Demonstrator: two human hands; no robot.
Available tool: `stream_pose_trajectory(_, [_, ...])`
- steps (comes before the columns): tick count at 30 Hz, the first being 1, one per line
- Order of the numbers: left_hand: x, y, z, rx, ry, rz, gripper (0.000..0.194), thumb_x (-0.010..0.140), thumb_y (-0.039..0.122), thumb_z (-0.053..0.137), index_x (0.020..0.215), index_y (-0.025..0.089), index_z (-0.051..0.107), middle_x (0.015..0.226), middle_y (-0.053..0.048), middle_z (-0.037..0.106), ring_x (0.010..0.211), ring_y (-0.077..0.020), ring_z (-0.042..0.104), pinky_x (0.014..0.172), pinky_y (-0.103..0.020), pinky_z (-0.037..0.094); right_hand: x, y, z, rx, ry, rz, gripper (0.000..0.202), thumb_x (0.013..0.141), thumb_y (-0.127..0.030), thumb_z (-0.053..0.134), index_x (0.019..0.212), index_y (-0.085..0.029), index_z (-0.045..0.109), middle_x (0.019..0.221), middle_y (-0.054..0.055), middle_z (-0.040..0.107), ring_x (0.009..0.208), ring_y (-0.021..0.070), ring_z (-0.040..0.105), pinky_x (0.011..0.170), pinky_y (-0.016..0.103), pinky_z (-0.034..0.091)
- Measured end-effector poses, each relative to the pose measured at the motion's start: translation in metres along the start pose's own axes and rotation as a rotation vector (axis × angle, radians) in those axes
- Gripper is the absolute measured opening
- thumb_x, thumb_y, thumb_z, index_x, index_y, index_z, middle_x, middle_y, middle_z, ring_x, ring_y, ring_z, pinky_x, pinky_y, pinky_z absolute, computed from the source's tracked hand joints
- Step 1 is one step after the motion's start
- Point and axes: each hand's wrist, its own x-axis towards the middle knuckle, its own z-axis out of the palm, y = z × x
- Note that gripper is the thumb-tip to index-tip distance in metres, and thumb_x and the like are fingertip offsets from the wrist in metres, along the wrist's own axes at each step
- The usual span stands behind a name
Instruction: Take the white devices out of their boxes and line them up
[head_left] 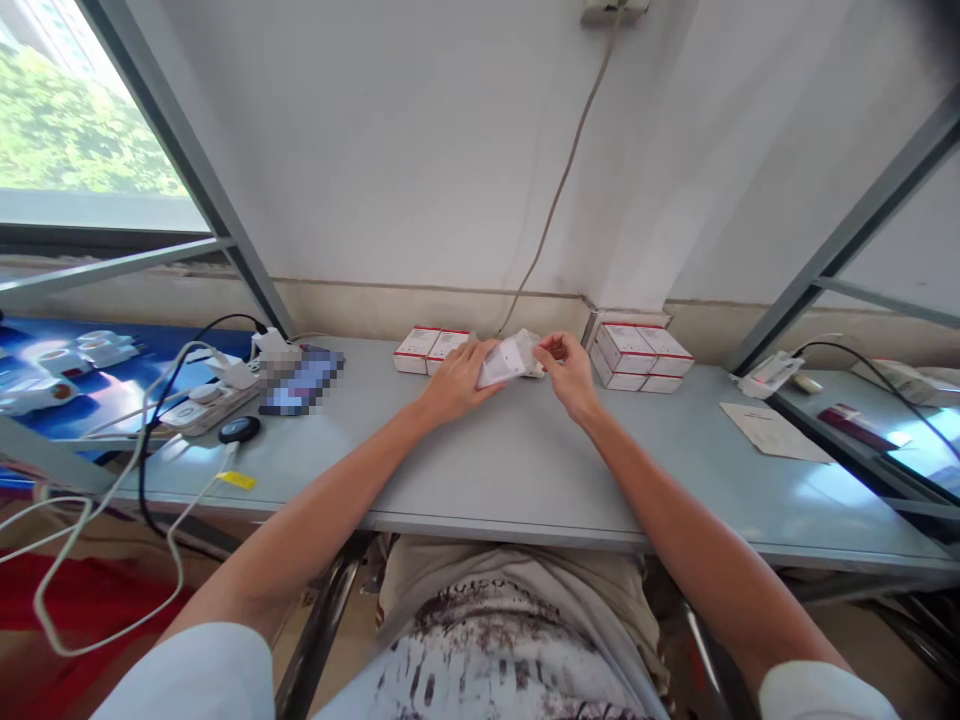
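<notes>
A flat white item in a clear plastic bag (pixel 501 364) is held just above the grey table, near the wall. My left hand (pixel 459 380) is closed around its left end, thumb along the lower edge. At the other end, my right hand (pixel 564 368) pinches the loose plastic between thumb and fingers. What the white item is, I cannot make out. Behind my left hand sit small white boxes with red edges (pixel 421 346), partly covered by the fingers. To the right of my right hand stands a stack of similar boxes (pixel 643 352).
On the left lie a phone (pixel 301 380), a power strip (pixel 217 402) with plugs, a round black device (pixel 239 430) and loose cables. A white paper (pixel 772 430) and a white adapter (pixel 769 374) lie at right. Metal frame posts (pixel 259 285) rise at both sides.
</notes>
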Motion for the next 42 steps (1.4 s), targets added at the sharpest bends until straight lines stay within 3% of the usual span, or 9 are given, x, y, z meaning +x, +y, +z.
stream_pose_trajectory(5, [-0.001,-0.004,0.004,0.061,-0.013,0.041,0.064,0.103,0.048,0.067,0.157,0.024,0.042,0.142,-0.018,0.061,0.131,-0.0384,0.06,0.109,-0.054,0.05,-0.002,-0.001,0.0,-0.078,-0.126,-0.041,0.025,0.085,-0.047,0.076,0.091,-0.024,0.07,0.09,0.003,0.07,0.079,0.0169,0.059,0.076,0.033,0.053])
stream_pose_trajectory(11, [-0.001,-0.003,0.005,0.06,-0.024,0.077,0.064,0.104,0.046,0.065,0.159,0.023,0.042,0.149,-0.019,0.057,0.135,-0.0404,0.057,0.114,-0.058,0.048,-0.003,0.009,0.002,-0.061,-0.168,0.073,0.041,0.086,-0.06,0.073,0.106,-0.024,0.068,0.106,0.007,0.074,0.083,0.0183,0.063,0.069,0.032,0.054])
stream_pose_trajectory(14, [-0.001,-0.003,0.005,0.075,-0.038,0.076,0.063,0.105,0.045,0.063,0.159,0.022,0.041,0.148,-0.019,0.057,0.134,-0.0406,0.057,0.114,-0.058,0.047,-0.002,0.012,0.002,-0.05,-0.195,0.076,0.042,0.087,-0.06,0.071,0.107,-0.023,0.068,0.1,0.006,0.073,0.084,0.0183,0.062,0.071,0.032,0.052])
stream_pose_trajectory(18, [-0.002,-0.005,0.006,0.09,-0.044,0.074,0.063,0.105,0.044,0.062,0.158,0.021,0.039,0.148,-0.019,0.057,0.134,-0.0407,0.056,0.114,-0.058,0.047,0.0,0.007,-0.001,-0.104,-0.138,-0.01,0.034,0.089,-0.056,0.07,0.092,-0.023,0.069,0.088,0.003,0.069,0.081,0.0177,0.058,0.078,0.033,0.05])
stream_pose_trajectory(22, [-0.003,-0.008,0.009,0.094,-0.027,0.026,0.063,0.105,0.046,0.062,0.158,0.02,0.039,0.144,-0.02,0.058,0.133,-0.0406,0.057,0.112,-0.057,0.049,-0.001,-0.003,-0.003,-0.089,-0.106,-0.03,0.033,0.089,-0.056,0.07,0.088,-0.023,0.069,0.089,0.003,0.069,0.087,0.0192,0.06,0.077,0.032,0.049])
stream_pose_trajectory(26, [-0.003,-0.009,0.007,0.09,-0.004,-0.006,0.06,0.105,0.044,0.061,0.155,0.018,0.04,0.141,-0.02,0.06,0.132,-0.0396,0.057,0.111,-0.057,0.049,-0.005,-0.014,-0.004,-0.003,-0.187,-0.014,0.026,0.091,-0.049,0.068,0.088,-0.024,0.072,0.087,0.003,0.071,0.088,0.0195,0.063,0.081,0.032,0.05])
stream_pose_trajectory(32, [-0.002,-0.004,0.002,0.028,-0.01,-0.008,0.059,0.097,0.035,0.068,0.148,0.019,0.044,0.134,-0.017,0.063,0.125,-0.0372,0.061,0.107,-0.054,0.052,-0.007,-0.024,-0.008,0.011,-0.221,0.004,0.025,0.091,-0.033,0.06,0.092,-0.025,0.083,0.062,-0.001,0.065,0.077,0.0207,0.063,0.085,0.037,0.052])
stream_pose_trajectory(37, [-0.005,-0.001,0.001,-0.048,-0.058,0.019,0.063,0.092,0.032,0.07,0.148,0.02,0.044,0.139,-0.016,0.062,0.128,-0.0369,0.062,0.106,-0.053,0.055,-0.008,-0.024,-0.009,-0.15,-0.217,-0.129,0.024,0.095,-0.04,0.066,0.1,-0.029,0.087,0.089,0.004,0.079,0.099,0.0247,0.063,0.087,0.038,0.05])
stream_pose_trajectory(42, [-0.005,-0.004,0.001,-0.063,-0.078,0.005,0.062,0.091,0.032,0.071,0.146,0.021,0.046,0.138,-0.015,0.062,0.126,-0.0359,0.064,0.103,-0.051,0.056,-0.006,-0.017,-0.007,-0.177,-0.311,-0.103,0.024,0.094,-0.044,0.069,0.102,-0.027,0.083,0.103,0.004,0.078,0.079,0.0178,0.056,0.077,0.034,0.046])
